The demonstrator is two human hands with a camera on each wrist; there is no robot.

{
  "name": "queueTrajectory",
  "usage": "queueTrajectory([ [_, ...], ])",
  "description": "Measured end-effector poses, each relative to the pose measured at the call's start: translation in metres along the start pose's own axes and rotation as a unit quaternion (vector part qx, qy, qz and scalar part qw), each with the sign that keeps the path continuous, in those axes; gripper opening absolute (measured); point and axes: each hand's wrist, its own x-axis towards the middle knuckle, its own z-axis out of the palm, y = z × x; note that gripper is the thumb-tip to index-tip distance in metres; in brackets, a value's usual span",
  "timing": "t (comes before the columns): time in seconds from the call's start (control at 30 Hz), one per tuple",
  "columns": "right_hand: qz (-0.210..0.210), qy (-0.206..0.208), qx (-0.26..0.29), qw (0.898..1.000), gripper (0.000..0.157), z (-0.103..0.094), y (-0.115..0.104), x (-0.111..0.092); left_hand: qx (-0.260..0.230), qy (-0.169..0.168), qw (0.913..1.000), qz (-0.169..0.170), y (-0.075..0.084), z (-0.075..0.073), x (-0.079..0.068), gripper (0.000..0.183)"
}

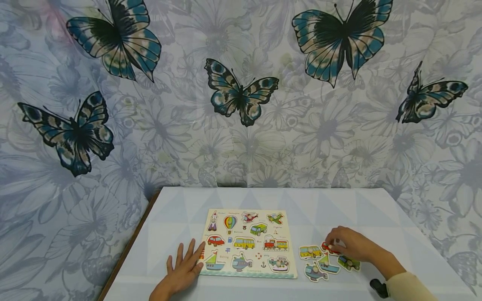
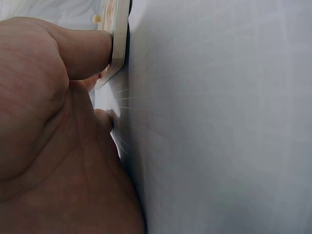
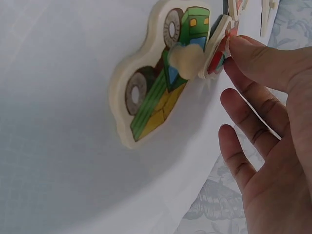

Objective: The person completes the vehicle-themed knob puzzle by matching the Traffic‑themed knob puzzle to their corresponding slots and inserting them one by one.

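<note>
At the bottom of the head view, toward the right, a small black rounded object (image 1: 378, 288) lies just beside a cream sleeve (image 1: 408, 287). In the lower left, the bare left hand (image 1: 181, 271) rests with its fingers spread wide, its tips at the left edge of a cream rectangular board printed with colourful vehicles (image 1: 260, 274); the left wrist view shows the thumb against the board's side. Among the loose pieces at lower right, the nearest is a grey-blue submarine-shaped piece (image 1: 315, 274), touching or nearly touching a sailboat-shaped piece with a green sail and blue hull (image 1: 328, 267). To the right sits a green and yellow truck-shaped wooden piece (image 1: 349, 263), whose pale round knob (image 3: 186, 61) shows in the right wrist view. Slightly farther up, a yellow bus-shaped piece (image 1: 310, 252) lies near the board's right edge, and the right hand (image 1: 353, 244) pinches a small red vehicle-shaped piece (image 1: 326, 247) between thumb and forefinger, its other fingers apart. All this is on a white counter with pale blue triangles (image 1: 180, 209). Beyond it, grey floral fabric with teal and black butterflies (image 1: 260, 154) fills the upper frame.
</note>
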Motion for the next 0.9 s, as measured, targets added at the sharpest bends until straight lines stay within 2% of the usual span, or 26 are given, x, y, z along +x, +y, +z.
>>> queueTrajectory([
  [0.2,-0.011,-0.005,0.004,1.000,0.010,0.001,0.000,0.002,0.003,-0.001,1.0000,0.003,0.000,0.000,0.000,0.061],
  [0.5,-0.038,0.027,-0.011,0.999,0.010,-0.011,-0.014,0.016,0.003,-0.004,1.0000,-0.004,-0.001,0.001,0.002,0.063],
  [0.9,-0.067,0.019,-0.030,0.997,0.011,-0.008,-0.046,0.057,-0.001,-0.009,1.0000,-0.003,-0.003,0.001,0.002,0.064],
])
